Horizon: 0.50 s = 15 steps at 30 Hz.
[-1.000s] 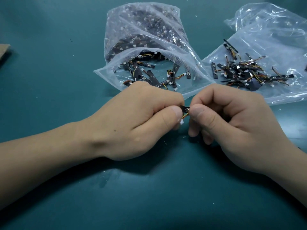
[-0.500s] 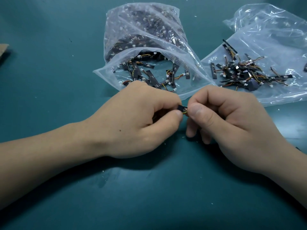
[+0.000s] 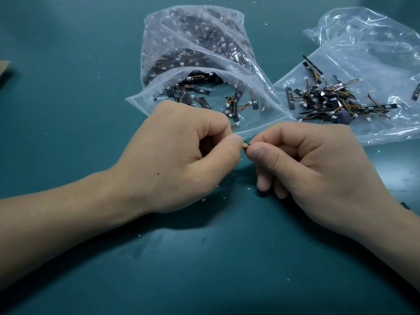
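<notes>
Head view: small black board (image 3: 246, 146) with its orange-yellow lead sat pinched between your two thumbs, mostly hidden, only a sliver showing in the gap. Your left hand (image 3: 181, 155) curled tight on one end and your right hand (image 3: 318, 164) on the other, both low over the green mat (image 3: 204, 269). Risk, my call: the grip area was tiny, the wires thin and the plug stiff, so a hard tug could rip the lead or shoot the piece out of your fingers. Just beyond your left knuckles, open clear bag (image 3: 193, 42), soft crinkly film, stuffed with flat black strips and white plugs. Beyond your right hand, second bag (image 3: 375, 64) lay flat with a tangled pile of parts (image 3: 329, 103) on top. White crumbs (image 3: 203, 199) dotted the mat under your hands.
</notes>
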{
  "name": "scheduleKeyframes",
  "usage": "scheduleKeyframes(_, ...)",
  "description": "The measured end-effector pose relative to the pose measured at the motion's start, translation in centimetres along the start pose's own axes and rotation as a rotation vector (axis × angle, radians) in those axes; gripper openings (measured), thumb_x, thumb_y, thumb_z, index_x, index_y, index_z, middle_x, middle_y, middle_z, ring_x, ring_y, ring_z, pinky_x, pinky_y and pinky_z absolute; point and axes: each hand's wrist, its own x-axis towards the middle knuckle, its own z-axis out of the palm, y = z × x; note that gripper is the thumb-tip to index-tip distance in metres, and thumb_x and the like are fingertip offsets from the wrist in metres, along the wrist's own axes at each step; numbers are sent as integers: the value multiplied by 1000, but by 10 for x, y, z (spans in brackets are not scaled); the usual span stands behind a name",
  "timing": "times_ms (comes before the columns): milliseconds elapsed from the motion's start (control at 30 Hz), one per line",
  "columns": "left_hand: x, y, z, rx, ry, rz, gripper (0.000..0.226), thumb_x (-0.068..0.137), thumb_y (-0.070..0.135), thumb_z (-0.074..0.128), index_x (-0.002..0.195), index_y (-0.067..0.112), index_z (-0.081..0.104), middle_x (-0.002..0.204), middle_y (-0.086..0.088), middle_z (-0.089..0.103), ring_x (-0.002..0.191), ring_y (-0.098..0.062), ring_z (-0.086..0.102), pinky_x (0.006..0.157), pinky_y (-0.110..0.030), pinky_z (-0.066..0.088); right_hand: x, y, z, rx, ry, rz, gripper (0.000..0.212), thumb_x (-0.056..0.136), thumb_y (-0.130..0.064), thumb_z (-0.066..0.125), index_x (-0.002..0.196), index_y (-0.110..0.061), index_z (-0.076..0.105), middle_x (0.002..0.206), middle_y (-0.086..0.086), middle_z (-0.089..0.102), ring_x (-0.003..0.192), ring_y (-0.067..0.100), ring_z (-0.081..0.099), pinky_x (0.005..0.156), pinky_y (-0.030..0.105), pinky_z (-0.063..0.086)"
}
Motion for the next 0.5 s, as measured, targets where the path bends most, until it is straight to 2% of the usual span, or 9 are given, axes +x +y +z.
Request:
scheduleKeyframes(200, 1, -1, 0, 31, 1, 18, 34, 93, 25, 59, 61, 25, 47, 48, 11, 40, 49, -11, 41, 50, -18, 28, -1, -2, -3, -63, 1, -51, 17, 97, -42, 63, 84, -31, 65, 58, -9, 68, 46, 12, 59, 50, 18, 45)
scheduleKeyframes(367, 2, -2, 1, 47, -46, 72, 32, 96, 28, 57, 65, 21, 51, 51, 9, 42, 51, -15, 44, 51, -21, 32, -2, -2, -4, -40, -6, -44, 19, 95, -40, 59, 81, -27, 62, 59, -6, 67, 48, 16, 61, 47, 29, 48)
scheduleKeyframes(500, 2, -4, 2, 59, -90, 118, 30, 97, 30, 55, 69, 19, 57, 53, 7, 45, 53, -16, 46, 53, -29, 38, -2, -2, -5, -22, -21, -52, 16, 92, -36, 60, 81, -25, 61, 61, -7, 68, 48, 14, 59, 45, 27, 47)
